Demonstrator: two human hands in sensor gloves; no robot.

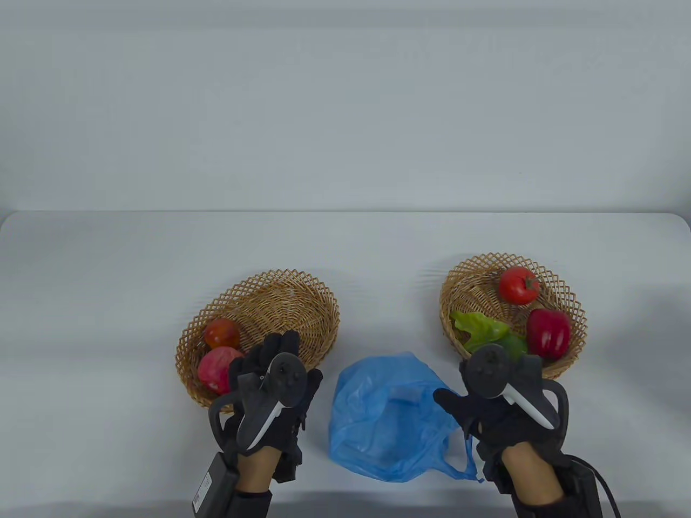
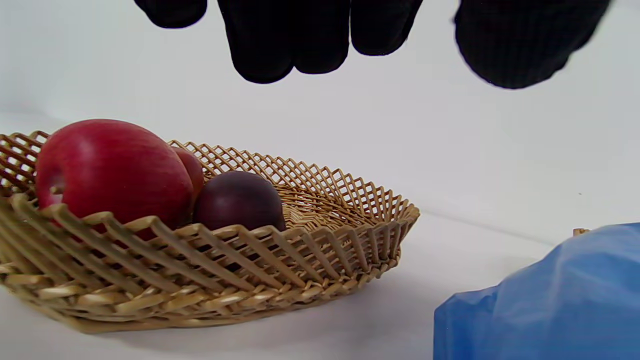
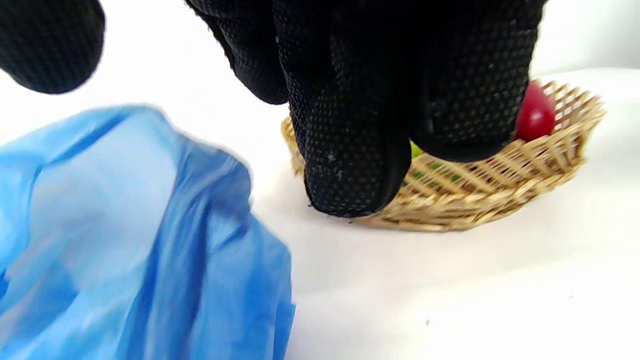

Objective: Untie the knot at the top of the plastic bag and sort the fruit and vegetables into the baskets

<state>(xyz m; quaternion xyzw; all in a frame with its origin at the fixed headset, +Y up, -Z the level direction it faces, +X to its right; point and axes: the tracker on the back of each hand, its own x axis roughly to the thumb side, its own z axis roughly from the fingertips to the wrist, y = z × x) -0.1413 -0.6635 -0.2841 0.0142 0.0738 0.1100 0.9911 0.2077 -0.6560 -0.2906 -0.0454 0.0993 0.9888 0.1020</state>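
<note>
step: check blue bag (image 1: 386, 418) empty | left hand (image 1: 270, 386) relaxed, holding nothing | right hand (image 1: 502, 399) fingers curled, seemingly empty | advice: lift bag by handle, shake gently

A pale grey-white worktop (image 1: 162, 259) fills the lower half of the table view, its far edge straight and its far corners rounded. Behind it rises a plain, light grey wall (image 1: 345, 97) with faint horizontal bands. The light is soft and even, casting dim shadows on the worktop's near side.
</note>
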